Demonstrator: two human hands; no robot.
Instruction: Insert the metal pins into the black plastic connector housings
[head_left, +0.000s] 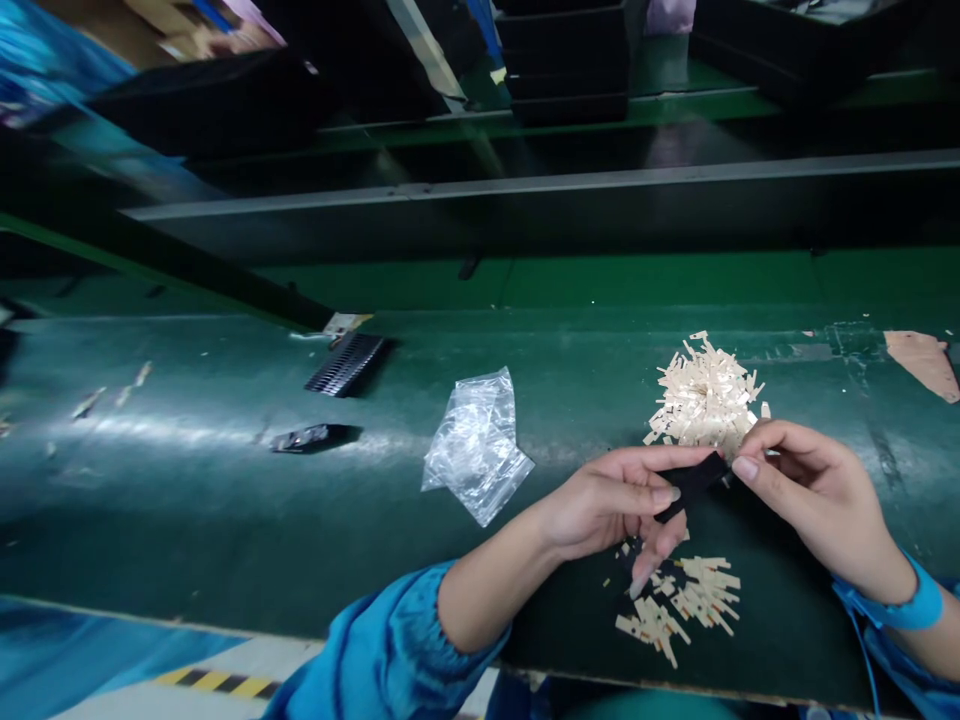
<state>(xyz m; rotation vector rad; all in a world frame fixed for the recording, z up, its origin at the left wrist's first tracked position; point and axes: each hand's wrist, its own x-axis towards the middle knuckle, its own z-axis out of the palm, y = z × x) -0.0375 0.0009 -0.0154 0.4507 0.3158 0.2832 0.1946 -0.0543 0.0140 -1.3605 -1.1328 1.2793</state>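
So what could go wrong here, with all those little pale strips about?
The smaller pile lies near the front edge of the table, so a brush from the left hand could send strips off. The right hand is close to the larger pile and might scatter it. The black piece could slip.

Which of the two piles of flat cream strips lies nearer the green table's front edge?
The smaller, sparser cream pile, below the left hand in view; the larger, denser cream heap lies farther back.
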